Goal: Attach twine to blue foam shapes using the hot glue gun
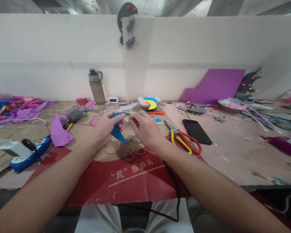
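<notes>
My left hand (106, 128) is closed on a blue crescent-shaped felt piece (117, 130), holding it upright above the table. My right hand (145, 128) pinches something small and thin right at the felt's top edge; I cannot make out what it is. Both hands meet just above a loose tangle of brown string (129, 149) lying on the red and tan cardboard (126, 181).
Scissors with yellow and red handles (183, 139) and a black phone (197, 131) lie to the right. A bowl with coloured felt (149, 103), a water bottle (96, 86), a grey yarn ball (74, 115), purple felt scraps (59, 131) and a blue device (30, 153) surround the hands.
</notes>
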Available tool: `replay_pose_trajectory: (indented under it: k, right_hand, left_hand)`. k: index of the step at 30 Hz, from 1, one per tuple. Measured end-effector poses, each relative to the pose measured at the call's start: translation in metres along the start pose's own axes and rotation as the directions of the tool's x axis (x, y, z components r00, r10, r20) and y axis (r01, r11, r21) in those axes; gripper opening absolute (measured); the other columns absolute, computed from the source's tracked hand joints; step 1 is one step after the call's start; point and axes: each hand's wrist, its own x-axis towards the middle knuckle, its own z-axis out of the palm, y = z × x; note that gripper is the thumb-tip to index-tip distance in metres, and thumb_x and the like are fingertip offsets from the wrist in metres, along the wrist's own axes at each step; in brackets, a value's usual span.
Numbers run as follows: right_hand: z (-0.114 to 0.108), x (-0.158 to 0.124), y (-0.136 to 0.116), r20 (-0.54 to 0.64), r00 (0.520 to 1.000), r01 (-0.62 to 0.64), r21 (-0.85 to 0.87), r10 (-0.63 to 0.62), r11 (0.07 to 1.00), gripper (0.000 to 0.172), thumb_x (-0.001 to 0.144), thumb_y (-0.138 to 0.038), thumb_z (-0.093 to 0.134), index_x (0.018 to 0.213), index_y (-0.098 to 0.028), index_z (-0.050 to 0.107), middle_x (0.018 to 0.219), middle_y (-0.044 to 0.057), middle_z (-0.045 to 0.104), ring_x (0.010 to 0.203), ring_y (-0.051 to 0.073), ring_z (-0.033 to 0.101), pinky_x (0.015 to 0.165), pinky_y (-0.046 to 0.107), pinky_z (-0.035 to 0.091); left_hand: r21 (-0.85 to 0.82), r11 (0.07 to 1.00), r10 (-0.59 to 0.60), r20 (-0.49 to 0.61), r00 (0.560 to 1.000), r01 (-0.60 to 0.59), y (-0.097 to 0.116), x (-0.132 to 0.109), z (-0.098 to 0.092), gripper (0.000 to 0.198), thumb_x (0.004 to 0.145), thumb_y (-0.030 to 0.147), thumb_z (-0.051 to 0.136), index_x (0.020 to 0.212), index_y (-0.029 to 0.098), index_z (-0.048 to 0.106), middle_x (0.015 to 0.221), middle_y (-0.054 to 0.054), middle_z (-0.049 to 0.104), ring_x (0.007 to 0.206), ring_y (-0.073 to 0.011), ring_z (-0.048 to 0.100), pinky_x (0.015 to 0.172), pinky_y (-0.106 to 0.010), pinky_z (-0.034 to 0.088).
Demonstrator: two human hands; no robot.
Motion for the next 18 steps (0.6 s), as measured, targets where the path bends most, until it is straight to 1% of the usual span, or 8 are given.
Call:
replay_pose_trajectory:
  k: [4,7,10,13,15,18]
  right_hand:
    - [0.0,0.0,0.0,0.031,1.0,0.007,-0.086,-0.004,0.996,0.017,0.094,-0.022,0.042,0.09,-0.018,0.059,0.092,0.008,0.058,0.082,0.018,0.052,0.073,0.03,0.04]
    - [-0.002,0.0,-0.003,0.058,0.998,0.042,-0.132,-0.034,0.99,0.021,0.095,-0.023,0.041,0.089,-0.017,0.06,0.091,0.008,0.058,0.082,0.018,0.053,0.073,0.03,0.04]
    - [-0.004,-0.001,-0.007,0.089,0.995,0.063,-0.203,-0.045,0.977,0.022,0.096,-0.022,0.039,0.09,-0.015,0.06,0.092,0.01,0.058,0.082,0.019,0.054,0.071,0.031,0.039]
    - [-0.008,-0.001,-0.011,0.074,0.997,0.053,-0.256,-0.035,0.965,0.021,0.095,-0.019,0.039,0.094,-0.015,0.059,0.095,0.011,0.058,0.082,0.02,0.054,0.068,0.031,0.038]
    - [-0.012,0.0,-0.01,0.046,0.999,0.04,-0.236,-0.03,0.971,0.019,0.095,-0.019,0.04,0.095,-0.016,0.059,0.097,0.01,0.058,0.082,0.02,0.054,0.068,0.031,0.038]
    - [-0.018,0.003,-0.006,0.008,1.0,-0.011,-0.121,0.012,0.993,0.015,0.093,-0.021,0.046,0.089,-0.018,0.059,0.095,0.008,0.058,0.083,0.018,0.054,0.069,0.031,0.039]
  left_hand:
    - [-0.005,1.0,-0.019,0.008,1.0,0.019,-0.002,0.0,0.001,0.026,0.064,0.03,0.079,0.077,0.016,0.06,0.06,0.002,0.059,0.046,-0.0074,0.05,0.046,-0.021,0.044]
    - [0.005,1.0,-0.026,-0.005,1.0,0.026,-0.003,-0.001,0.002,0.026,0.063,0.03,0.079,0.076,0.016,0.06,0.062,0.002,0.061,0.048,-0.0075,0.051,0.048,-0.02,0.042]
    - [0.042,0.999,-0.008,-0.039,0.999,0.009,-0.003,-0.001,0.003,0.024,0.062,0.029,0.079,0.071,0.017,0.061,0.062,0.001,0.062,0.048,-0.0073,0.051,0.048,-0.021,0.042]
    - [0.11,0.994,0.018,-0.047,0.999,-0.013,-0.005,0.0,0.001,0.022,0.062,0.03,0.078,0.07,0.017,0.062,0.064,0.0,0.063,0.049,-0.0079,0.052,0.048,-0.021,0.041]
    - [0.173,0.985,0.027,-0.031,0.999,-0.021,-0.006,0.0,0.0,0.022,0.062,0.031,0.078,0.07,0.017,0.063,0.064,-0.001,0.063,0.049,-0.0084,0.052,0.048,-0.022,0.041]
    - [0.244,0.969,0.016,0.026,1.0,-0.022,-0.004,0.0,-0.001,0.02,0.065,0.033,0.076,0.07,0.017,0.066,0.063,-0.001,0.062,0.047,-0.0086,0.05,0.046,-0.022,0.04]
